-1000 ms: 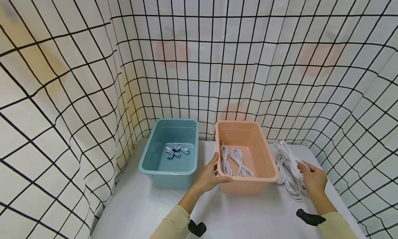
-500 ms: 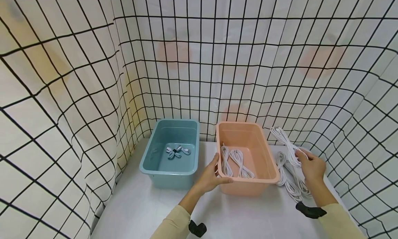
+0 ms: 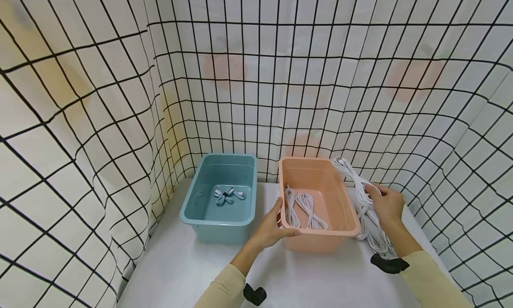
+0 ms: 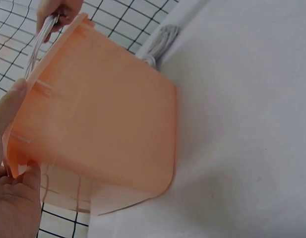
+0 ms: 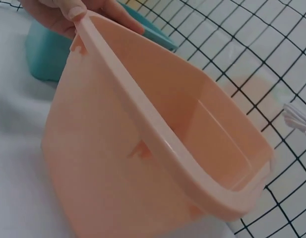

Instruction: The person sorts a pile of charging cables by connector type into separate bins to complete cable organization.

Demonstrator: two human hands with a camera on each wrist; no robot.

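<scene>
My left hand (image 3: 269, 228) grips the near left corner of the peach plastic bin (image 3: 312, 243), thumb over the rim and fingers down the outer side. In my right hand (image 3: 386, 205) is a bundled white cable (image 3: 349, 171), pinched at one end; its far loop hangs over the bin's right rim. Two coiled white cables (image 3: 308, 208) lie on the left of the bin's floor. Below my right hand, more white cables (image 3: 377, 239) rest on the table beside the bin. In the right wrist view only the cable's tip (image 5: 296, 118) shows, and the right hand is out of frame.
A teal bin (image 3: 218, 232) stands to the left with small light-blue tied cables (image 3: 224, 197) on its floor. Black wire grid (image 3: 256, 94) encloses the white table (image 3: 224, 263) at the back and both sides.
My right hand has lifted the white cable off the pile and moved it left to the bin's right rim. The left hand has stayed on the bin's corner.
</scene>
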